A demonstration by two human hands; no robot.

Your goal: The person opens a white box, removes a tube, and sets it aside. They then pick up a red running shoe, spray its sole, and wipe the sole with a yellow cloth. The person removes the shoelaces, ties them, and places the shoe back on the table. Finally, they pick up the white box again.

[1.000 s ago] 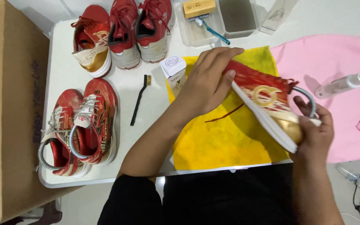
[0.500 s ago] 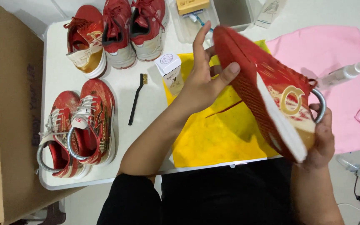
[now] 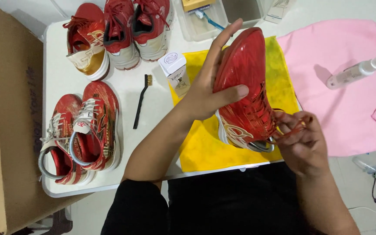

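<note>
My left hand (image 3: pixel 207 85) grips a red sneaker (image 3: pixel 244 82) around its toe and side, holding it above a yellow cloth (image 3: pixel 209 143). The shoe points away from me, its upper facing up, with a gold and white heel toward my body. My right hand (image 3: pixel 301 139) pinches the red laces (image 3: pixel 288 124) at the shoe's heel end. A metal shoe spring shows at the shoe's opening.
A pair of red sneakers (image 3: pixel 81 130) with metal springs lies at the table's left. Three more red shoes (image 3: pixel 118 30) stand at the back. A small black brush (image 3: pixel 141 100), a white box (image 3: pixel 176 72), a pink cloth (image 3: pixel 349 82) with a spray bottle (image 3: pixel 357 72), a clear tray (image 3: pixel 205 17) and a cardboard box (image 3: pixel 5 122) surround them.
The shoe has been turned over from sole-up to upper-up. My right hand shifted from cupping the heel to pinching the laces.
</note>
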